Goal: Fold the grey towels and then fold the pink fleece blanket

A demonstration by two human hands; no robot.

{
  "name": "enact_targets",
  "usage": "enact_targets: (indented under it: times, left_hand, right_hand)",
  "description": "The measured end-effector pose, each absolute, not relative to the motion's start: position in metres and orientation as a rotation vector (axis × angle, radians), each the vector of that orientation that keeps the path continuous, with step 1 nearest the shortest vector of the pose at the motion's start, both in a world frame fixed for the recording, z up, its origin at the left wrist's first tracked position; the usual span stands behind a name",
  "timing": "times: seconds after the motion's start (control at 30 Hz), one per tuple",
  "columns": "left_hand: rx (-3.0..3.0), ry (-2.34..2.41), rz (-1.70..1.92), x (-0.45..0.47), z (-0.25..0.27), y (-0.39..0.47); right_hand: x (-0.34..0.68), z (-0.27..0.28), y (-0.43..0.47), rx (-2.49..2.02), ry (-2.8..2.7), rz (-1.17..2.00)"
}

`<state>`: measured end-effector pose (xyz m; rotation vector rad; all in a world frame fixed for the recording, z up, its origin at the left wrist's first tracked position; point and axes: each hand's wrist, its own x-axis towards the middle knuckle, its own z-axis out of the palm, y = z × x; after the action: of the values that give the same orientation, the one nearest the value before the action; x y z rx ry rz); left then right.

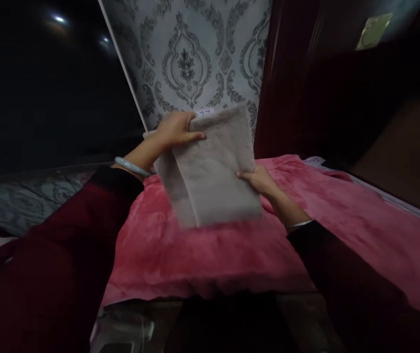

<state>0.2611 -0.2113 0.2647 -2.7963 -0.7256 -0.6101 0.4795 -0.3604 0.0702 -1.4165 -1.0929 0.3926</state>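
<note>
A folded grey cloth [217, 176] hangs between my two hands, above a pink plush blanket [195, 260]. My left hand [176, 130] grips its upper left edge, the thumb lying across the front. At the cloth's right side, my right hand [259, 180] pinches the edge with the thumb in front and the other fingers hidden behind. A white label [205, 113] with handwritten marks, partly covered by my left hand, shows at the top edge. The lower part of the cloth is smeared by motion.
Patterned grey wallpaper [188, 59] rises behind the blanket. A large dark glossy panel [40, 88] stands at left, a dark red wooden surface [291, 83] at right. Below the blanket's front edge sits a clear plastic-looking object [123, 331].
</note>
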Motion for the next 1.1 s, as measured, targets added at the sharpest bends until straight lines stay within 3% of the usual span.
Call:
enact_targets:
  times: [0.1,0.2,0.33,0.47,0.57,0.73,0.97,1.1]
  left_hand:
    - [-2.665,-0.594,-0.897,0.247,0.285,-0.235]
    - [-2.641,-0.465,-1.071,0.219,0.265,-0.249]
    - [-3.089,-0.461,-1.117,0.163,0.158,-0.259]
    - [-3.541,-1.022,-1.185,0.102,0.022,-0.277]
    - [-3.368,-1.256,-1.329,0.074,-0.037,-0.293]
    - [-2.949,-1.587,-1.729,0.066,-0.056,-0.316]
    - [-2.545,-2.591,-2.623,0.066,-0.05,-0.338]
    - [-2.131,-2.81,-3.048,0.066,-0.05,-0.346]
  right_hand:
    - [0.497,0.111,-0.37,-1.413,-1.129,0.057]
    - [0.497,0.111,-0.393,-1.446,-1.162,-0.194]
    - [0.463,0.028,-0.44,-1.483,-1.395,-0.289]
    - [0.424,-0.071,-0.482,-1.631,-1.892,0.086]
    - [0.421,-0.096,-0.497,-1.647,-1.967,0.209]
    - [0.462,-0.069,-0.49,-1.527,-1.738,0.377]
    - [0.502,-0.06,-0.426,-1.907,-1.271,0.321]
    - [0.506,-0.053,-0.392,-2.009,-1.128,0.441]
